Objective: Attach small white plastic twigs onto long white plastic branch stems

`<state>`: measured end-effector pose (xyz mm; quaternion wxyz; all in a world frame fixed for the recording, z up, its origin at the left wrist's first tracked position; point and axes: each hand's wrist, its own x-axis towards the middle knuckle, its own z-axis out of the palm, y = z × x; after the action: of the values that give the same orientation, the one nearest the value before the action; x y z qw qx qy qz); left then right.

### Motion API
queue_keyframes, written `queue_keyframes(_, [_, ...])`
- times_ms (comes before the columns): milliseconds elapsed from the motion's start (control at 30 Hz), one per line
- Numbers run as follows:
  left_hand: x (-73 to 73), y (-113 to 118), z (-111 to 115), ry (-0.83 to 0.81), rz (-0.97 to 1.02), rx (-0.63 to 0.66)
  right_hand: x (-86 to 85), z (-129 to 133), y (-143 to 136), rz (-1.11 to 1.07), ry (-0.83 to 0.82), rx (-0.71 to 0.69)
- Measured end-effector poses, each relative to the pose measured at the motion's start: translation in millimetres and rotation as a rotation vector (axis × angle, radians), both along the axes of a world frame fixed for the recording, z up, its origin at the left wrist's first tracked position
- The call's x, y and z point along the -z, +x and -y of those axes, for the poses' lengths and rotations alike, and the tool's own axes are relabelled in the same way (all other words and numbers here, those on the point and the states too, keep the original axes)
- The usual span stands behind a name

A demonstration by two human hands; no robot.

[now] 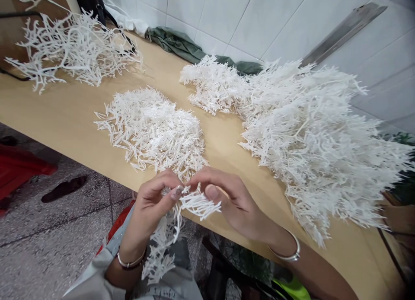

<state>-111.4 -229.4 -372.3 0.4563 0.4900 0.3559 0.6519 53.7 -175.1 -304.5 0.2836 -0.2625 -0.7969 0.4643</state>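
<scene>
A white branching plastic sprig (199, 205) hangs between my hands at the table's front edge, its lower part dangling over my lap. My left hand (155, 202) pinches it between thumb and fingers near the top. My right hand (227, 196) is curved round its right side, with the index fingertip close to the left fingers and the thumb bent; a small piece shows below that finger. Just beyond my hands lies a heap of small white pieces (155, 131) on the brown tabletop (223, 135).
A large pile of white sprigs (311, 135) covers the right side. Bare-looking white branches (78, 47) lie at the back left. Green cloth (175, 43) runs along the tiled wall. A dark shoe (64, 189) is on the floor.
</scene>
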Motion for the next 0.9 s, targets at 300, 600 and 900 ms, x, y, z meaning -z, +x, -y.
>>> queue_keyframes(300, [-5.5, 0, 3, -0.037, -0.06, 0.052, -4.8, -2, 3, 0.151, -0.117, -0.117])
queue_keyframes(600, [-8.3, 15, 10, -0.182, 0.436, 0.477, -2.6, 14, -1, -0.01, -0.18, -0.216])
queue_keyframes(900, [-7.0, 3, 1, -0.036, 0.583, 0.693, -9.4, 18, 2, -0.092, -0.159, -0.03])
